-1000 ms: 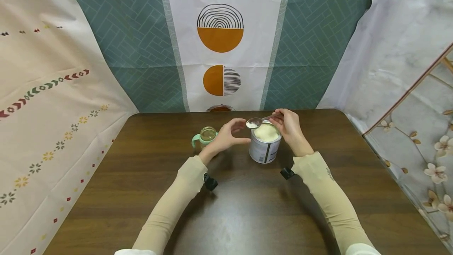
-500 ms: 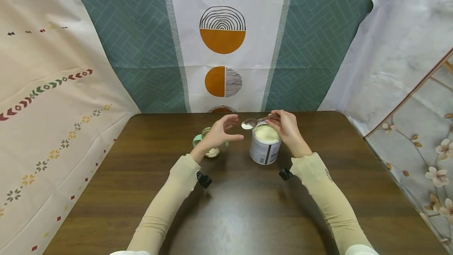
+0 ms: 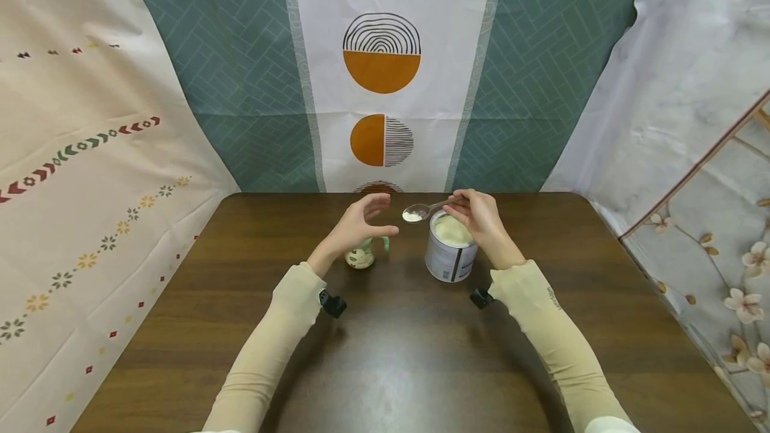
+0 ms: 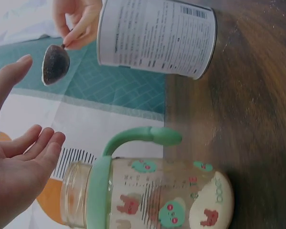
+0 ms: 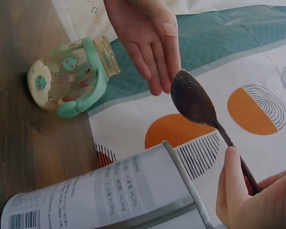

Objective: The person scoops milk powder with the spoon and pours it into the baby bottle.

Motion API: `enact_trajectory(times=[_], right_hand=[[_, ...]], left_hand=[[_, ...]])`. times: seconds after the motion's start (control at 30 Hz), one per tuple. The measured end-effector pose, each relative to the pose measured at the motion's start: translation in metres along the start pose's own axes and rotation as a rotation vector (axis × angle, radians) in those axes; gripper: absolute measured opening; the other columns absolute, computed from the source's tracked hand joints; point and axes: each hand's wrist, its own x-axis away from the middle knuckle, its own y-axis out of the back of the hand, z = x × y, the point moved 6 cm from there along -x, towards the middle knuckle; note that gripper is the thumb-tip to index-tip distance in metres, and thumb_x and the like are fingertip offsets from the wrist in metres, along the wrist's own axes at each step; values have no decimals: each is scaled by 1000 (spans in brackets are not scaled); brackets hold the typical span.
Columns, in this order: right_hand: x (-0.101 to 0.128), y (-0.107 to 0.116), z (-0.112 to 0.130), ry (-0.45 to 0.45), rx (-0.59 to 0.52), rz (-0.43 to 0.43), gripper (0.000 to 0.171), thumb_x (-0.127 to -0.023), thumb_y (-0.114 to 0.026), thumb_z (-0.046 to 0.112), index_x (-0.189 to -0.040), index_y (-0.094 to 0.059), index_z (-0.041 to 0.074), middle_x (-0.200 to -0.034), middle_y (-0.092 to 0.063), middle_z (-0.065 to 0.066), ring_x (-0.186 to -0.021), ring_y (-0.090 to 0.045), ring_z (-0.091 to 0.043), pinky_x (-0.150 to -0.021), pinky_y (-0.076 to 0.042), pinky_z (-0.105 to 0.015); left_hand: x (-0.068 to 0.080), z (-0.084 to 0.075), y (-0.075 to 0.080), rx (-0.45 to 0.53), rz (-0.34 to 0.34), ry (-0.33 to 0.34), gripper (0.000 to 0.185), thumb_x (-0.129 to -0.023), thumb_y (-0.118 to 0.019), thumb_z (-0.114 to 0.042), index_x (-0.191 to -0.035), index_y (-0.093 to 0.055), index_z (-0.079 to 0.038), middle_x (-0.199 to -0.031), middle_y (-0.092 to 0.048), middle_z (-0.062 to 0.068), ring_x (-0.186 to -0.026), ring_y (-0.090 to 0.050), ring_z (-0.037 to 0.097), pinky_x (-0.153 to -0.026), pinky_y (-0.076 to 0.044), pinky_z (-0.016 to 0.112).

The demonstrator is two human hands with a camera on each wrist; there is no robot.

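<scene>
My right hand [image 3: 484, 219] pinches the handle of a spoon [image 3: 415, 213]. Pale powder lies in the spoon's bowl, which hangs just left of the tin's rim. Below that hand stands a white tin [image 3: 445, 260], its lid off, filled with cream-coloured powder [image 3: 452, 230]. My left hand [image 3: 351, 227] holds nothing, thumb and fingers spread wide beside the spoon's tip without touching it. Under it a baby bottle [image 4: 152, 195] with green handles stands upright and uncapped; in the head view the hand hides its mouth. Cartoon faces decorate the bottle's clear wall [image 5: 66, 78].
A dark wooden table [image 3: 385, 353] carries the tin and bottle near its back edge. Patterned cloth [image 3: 379, 85] hangs behind it, with more cloth at both sides. Small black cameras [image 3: 333, 303] are strapped to the wrists.
The spoon has travelled left, from over the tin's rim to beyond it. My left hand has moved left too, away from the tin, and now covers the bottle's top.
</scene>
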Motion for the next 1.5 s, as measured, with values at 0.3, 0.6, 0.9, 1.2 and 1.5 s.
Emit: enact_trajectory(times=[0.3,0.6,0.9,1.2,1.5], right_hand=[[0,-5,-4,4,-15,7,27,-102,-38,7,-85,-59,2,-80,-62,-4,-71,-65,-15,-79,-59,-24],[-2,-11,-9,-2,5,10,31,-102,-39,7,-80,-62,4,-81,-64,-5,-74,-66,-15,-79,-59,-24],[-3,-20,-12,-2,23,27,29,-102,-39,8,-84,-61,4,-90,-62,-7,-78,-66,-16,-78,-59,-22],[-3,-26,-21,-14,40,30,31,-101,-41,6,-81,-64,4,-87,-63,-7,-75,-67,-16,-76,-59,-22],[1,-35,-26,0,73,52,29,-102,-41,7,-85,-65,5,-91,-62,-6,-79,-67,-14,-79,-58,-20]], left_hand=[[6,1,11,-11,-8,-5,70,-80,-80,-16,-140,-45,-7,-143,-48,12,-136,-45,28,-118,-32,39],[10,2,27,-12,-19,-37,69,-80,-79,-10,-139,-46,-5,-142,-49,15,-133,-46,34,-117,-33,44],[12,13,38,1,-39,-39,66,-80,-79,-9,-138,-48,-4,-139,-51,17,-132,-46,36,-116,-33,47],[18,24,45,0,-35,-41,68,-79,-78,-3,-139,-45,0,-140,-50,22,-133,-44,40,-116,-31,50],[25,24,45,19,0,0,67,-80,-75,2,-139,-43,7,-141,-46,28,-134,-42,43,-116,-30,52]])
